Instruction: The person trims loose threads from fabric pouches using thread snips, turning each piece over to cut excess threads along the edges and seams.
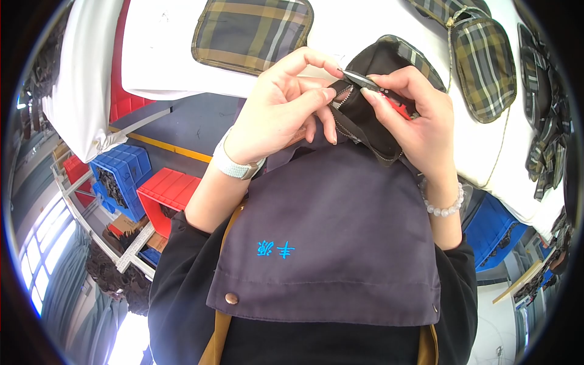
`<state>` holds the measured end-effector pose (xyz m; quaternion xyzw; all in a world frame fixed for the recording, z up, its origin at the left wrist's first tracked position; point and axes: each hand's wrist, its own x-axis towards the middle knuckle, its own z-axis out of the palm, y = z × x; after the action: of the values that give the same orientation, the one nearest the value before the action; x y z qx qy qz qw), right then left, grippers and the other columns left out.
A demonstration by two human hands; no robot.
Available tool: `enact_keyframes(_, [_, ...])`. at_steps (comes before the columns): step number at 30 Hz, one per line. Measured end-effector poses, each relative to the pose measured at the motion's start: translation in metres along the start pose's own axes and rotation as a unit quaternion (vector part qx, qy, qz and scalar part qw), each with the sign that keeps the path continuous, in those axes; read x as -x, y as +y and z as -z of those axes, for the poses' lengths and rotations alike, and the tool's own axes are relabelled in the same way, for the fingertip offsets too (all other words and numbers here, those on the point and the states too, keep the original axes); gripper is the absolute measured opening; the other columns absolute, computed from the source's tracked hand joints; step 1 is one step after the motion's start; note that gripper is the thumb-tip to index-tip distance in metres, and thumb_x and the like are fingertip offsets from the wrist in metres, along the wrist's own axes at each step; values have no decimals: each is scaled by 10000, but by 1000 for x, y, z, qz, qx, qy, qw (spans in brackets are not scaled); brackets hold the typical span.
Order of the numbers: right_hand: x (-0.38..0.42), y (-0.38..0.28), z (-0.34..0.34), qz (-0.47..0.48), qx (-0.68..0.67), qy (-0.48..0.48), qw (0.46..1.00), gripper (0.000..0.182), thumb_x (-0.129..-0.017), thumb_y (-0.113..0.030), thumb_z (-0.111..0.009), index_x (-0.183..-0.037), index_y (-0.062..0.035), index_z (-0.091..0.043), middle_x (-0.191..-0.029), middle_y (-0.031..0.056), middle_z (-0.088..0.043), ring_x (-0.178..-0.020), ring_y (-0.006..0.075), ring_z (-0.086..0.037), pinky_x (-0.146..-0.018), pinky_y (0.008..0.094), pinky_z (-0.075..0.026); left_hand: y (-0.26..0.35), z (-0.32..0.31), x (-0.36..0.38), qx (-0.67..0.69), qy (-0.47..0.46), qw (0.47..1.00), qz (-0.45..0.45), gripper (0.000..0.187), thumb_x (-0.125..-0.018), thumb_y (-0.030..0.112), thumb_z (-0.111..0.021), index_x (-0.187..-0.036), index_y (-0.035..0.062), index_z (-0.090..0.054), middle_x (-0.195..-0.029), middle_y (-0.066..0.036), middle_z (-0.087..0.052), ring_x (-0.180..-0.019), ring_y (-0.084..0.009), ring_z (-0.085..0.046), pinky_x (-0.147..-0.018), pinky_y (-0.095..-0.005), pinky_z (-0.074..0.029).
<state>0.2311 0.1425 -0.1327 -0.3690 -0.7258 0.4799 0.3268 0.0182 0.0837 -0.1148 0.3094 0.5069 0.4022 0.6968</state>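
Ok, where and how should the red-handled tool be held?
Likely best by its red handle, coming from the person's right, where the right hand is: the narrow metal tip points forward and left, toward the left hand, so keep that end free.

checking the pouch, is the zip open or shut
The zip is open, at least partly: its rows of teeth stand apart.

I take this place, seen over my remote feed, for a sewing workshop: plaid fabric pieces (250, 36) lie on a white worktable (359, 21), the wearer of the embroidered apron (340, 213) holds a zippered pouch (380, 129), and a blue crate (137, 160) contains dark material (109, 185).
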Motion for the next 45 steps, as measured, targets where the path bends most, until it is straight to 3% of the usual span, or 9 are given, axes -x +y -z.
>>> enact_keyframes(9, [3, -2, 7, -43, -33, -18, 998, 230, -853, -72, -804, -1013, -6, -652, -829, 18, -722, -673, 12, -556, -594, 172, -423, 3, -1, 0, 5, 0, 1000, 7, 192, -1026, 49, -535, -1217, 30, -517, -667, -101, -662, -547, -142, -669, -431, -207, -471])
enact_keyframes(15, [1, 0, 2, -17, -28, 3, 999, 215, -857, -54, -795, -1006, 3, -651, -859, 46, -740, -751, 50, -661, -642, 192, -492, 0, 0, 0, 18, -4, 1000, -18, 217, -1027, 37, -529, -1242, 18, -509, -874, -133, -704, -592, -155, -693, -435, -206, -481])
enact_keyframes(17, [1, -2, 2, -14, -23, 1, 1000, 206, -861, -51, -790, -1002, 4, -650, -864, 54, -743, -773, 67, -683, -657, 201, -508, -1, 2, 0, 34, -17, 999, -15, 237, -1008, 6, -524, -1243, 27, -538, -1022, -116, -701, -657, -160, -721, -439, -181, -473])
enact_keyframes(22, [0, -3, 2, -13, -26, -8, 1000, 182, -870, -48, -779, -990, 2, -651, -869, 63, -747, -807, 98, -719, -679, 219, -534, -2, 2, 0, 19, -9, 1000, -17, 216, -1031, 34, -520, -1246, 14, -513, -896, -112, -678, -605, -160, -699, -433, -203, -484])
enact_keyframes(24, [0, -1, 3, -27, -26, -7, 999, 193, -869, -51, -781, -998, -2, -647, -854, 48, -740, -760, 65, -682, -649, 200, -504, -2, 2, 0, 19, -11, 1000, -16, 215, -1031, 34, -518, -1245, 14, -514, -887, -107, -672, -606, -160, -700, -431, -203, -483])
enact_keyframes(27, [2, -1, 4, -25, -29, -2, 999, 212, -868, -55, -785, -1015, -7, -642, -837, 25, -730, -696, 28, -605, -611, 183, -457, 0, 1, 0, 17, -11, 1000, -13, 218, -1029, 28, -515, -1246, 6, -508, -921, -121, -685, -605, -163, -700, -429, -205, -483])
enact_keyframes(30, [3, -3, 6, -43, -27, -14, 999, 227, -867, -61, -787, -1033, -13, -639, -829, 9, -722, -663, 12, -535, -594, 177, -422, 1, 1, 1, 40, -8, 999, -6, 226, -1012, -5, -509, -1234, 16, -544, -1067, -138, -690, -653, -167, -724, -436, -181, -472])
enact_keyframes(39, [0, 0, -3, -31, -78, 29, 996, 242, -906, -88, -764, -1083, -11, -619, -873, 28, -739, -747, 32, -605, -672, 193, -459, 5, 4, 1, 50, -7, 999, 15, 289, -968, -12, -476, -1256, -30, -488, -984, -142, -709, -611, -185, -706, -447, -227, -502])
enact_keyframes(45, [1, -2, -4, -54, -97, 27, 993, 240, -956, -112, -709, -1137, -1, -595, -906, 68, -754, -835, 78, -671, -758, 226, -498, 4, -5, 1, -20, -8, 1000, 4, 308, -962, 18, -626, -1243, -25, -506, -948, -98, -720, -620, -148, -699, -447, -194, -473])
